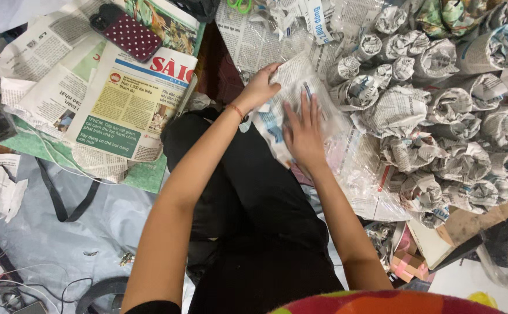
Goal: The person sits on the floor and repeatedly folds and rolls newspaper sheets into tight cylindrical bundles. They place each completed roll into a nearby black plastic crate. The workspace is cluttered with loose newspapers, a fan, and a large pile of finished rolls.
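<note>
— Status of the hands?
— Left hand (260, 87) pinches the top edge of a newspaper sheet (300, 78), fingers closed on it. Right hand (304, 135) lies flat on the sheet, fingers spread.
— Location?
— On the floor before the person's knees, beside rolled newspaper cones (434, 104).

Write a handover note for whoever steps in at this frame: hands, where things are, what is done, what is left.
Left hand: pinching the upper edge of a flat newspaper sheet under clear plastic film.
Right hand: pressed flat, fingers spread, on the same sheet over the lap.
Done: many rolled, crumpled newspaper bundles piled to the right.
Left: this sheet is not yet rolled; a stack of flat newspapers lies on the left, with a dark red polka-dot phone on top.
</note>
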